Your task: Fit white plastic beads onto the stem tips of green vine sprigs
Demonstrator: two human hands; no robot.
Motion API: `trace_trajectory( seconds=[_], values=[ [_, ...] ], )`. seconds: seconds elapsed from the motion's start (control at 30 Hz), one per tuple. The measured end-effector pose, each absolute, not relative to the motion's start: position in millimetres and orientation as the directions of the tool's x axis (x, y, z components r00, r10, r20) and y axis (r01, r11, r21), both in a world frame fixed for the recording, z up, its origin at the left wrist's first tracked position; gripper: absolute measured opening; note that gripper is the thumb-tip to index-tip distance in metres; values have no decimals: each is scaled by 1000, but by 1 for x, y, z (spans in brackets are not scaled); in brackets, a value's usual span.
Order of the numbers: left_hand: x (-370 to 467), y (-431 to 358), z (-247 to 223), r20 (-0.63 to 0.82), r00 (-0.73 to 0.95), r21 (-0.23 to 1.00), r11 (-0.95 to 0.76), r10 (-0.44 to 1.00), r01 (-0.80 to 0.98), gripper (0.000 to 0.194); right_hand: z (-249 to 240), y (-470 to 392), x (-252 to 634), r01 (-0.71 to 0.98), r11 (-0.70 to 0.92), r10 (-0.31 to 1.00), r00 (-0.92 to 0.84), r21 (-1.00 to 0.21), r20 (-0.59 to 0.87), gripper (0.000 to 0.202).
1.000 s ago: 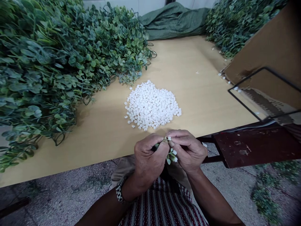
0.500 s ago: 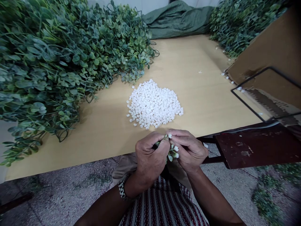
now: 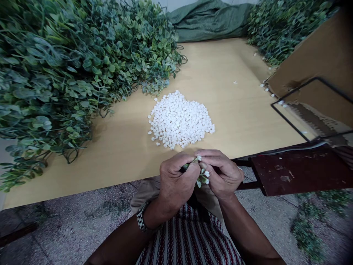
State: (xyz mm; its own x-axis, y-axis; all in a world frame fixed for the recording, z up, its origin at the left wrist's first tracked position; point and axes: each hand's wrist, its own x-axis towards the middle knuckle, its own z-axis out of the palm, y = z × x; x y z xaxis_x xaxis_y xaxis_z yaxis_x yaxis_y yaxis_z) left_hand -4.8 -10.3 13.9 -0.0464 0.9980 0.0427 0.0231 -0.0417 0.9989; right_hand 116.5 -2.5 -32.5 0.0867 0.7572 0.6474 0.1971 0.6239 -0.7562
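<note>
Both hands meet at the table's near edge over a small artificial plant sprig (image 3: pixel 202 179) with green leaves and a few white blossoms. My left hand (image 3: pixel 179 180), with a watch at the wrist, is closed on the sprig, thumb and forefinger pinching a stem. My right hand (image 3: pixel 222 175) pinches at a small white flower (image 3: pixel 199 158) on that stem's tip, fingertips touching it. Part of the sprig is hidden behind the fingers. Just beyond the hands lies a heap of small white plastic flower pieces (image 3: pixel 180 119) on the table.
Piles of artificial greenery (image 3: pixel 82 66) cover the table's left side, with another bunch (image 3: pixel 286 25) at back right. A green cloth (image 3: pixel 209 20) lies along the back. At right are a cardboard box (image 3: pixel 317 62), a black wire frame (image 3: pixel 292 121) and a dark red stool (image 3: pixel 298 171).
The hands stay together on the sprig, with only a slight shift of the fingers at the white flower. The whole view has moved a little.
</note>
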Motion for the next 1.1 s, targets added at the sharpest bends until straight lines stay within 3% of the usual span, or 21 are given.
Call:
trace_trajectory(
  seconds=[0.73,0.97,1.1],
  values=[
    [-6,-9,10,61,18,994,-62,998,87,23,-37,-1,120,194,622,767,43,-759,640,18],
    [-14,-5,12,1,122,1000,0,993,-10,22,-30,-2,121,59,460,886,28,-886,462,6],
    [-16,-4,12,14,152,998,-4,988,-66,20,-29,-3,121,66,473,879,34,-879,476,9]
  ],
)
